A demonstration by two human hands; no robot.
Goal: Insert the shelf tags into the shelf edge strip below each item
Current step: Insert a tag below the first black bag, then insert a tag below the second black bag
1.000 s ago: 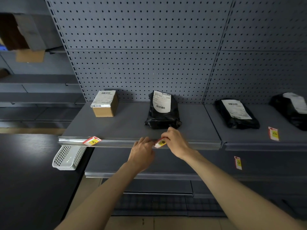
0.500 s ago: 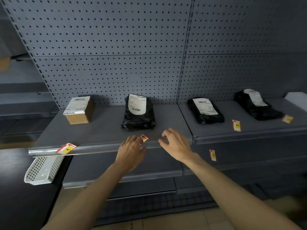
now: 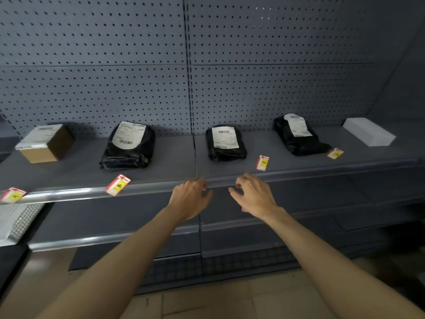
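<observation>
Both hands have slid right along the shelf edge strip [image 3: 147,191] since 0.5 s ago, away from tag B [image 3: 117,184], which now sits unheld in the strip below the first black parcel [image 3: 128,145]. The left hand [image 3: 190,196] hovers at the strip near the seam between the 2 shelf bays, fingers loosely curled and apart, holding nothing. The right hand [image 3: 253,196] hangs just beside it at 3 o'clock, thumb and fingers spread, also holding nothing visible; a sliver of red shows under its wrist, too hidden to identify.

Tag A [image 3: 12,195] sits in the strip at the far left, at 7 o'clock from the cardboard box [image 3: 44,143]. Tag D [image 3: 262,162] lies on the shelf top at 4 o'clock from the second black parcel [image 3: 226,143], not in the strip. Another tag [image 3: 335,153], its letter unreadable, lies beside the third black parcel [image 3: 299,134]. A white box [image 3: 369,131] rests at the far right.
</observation>
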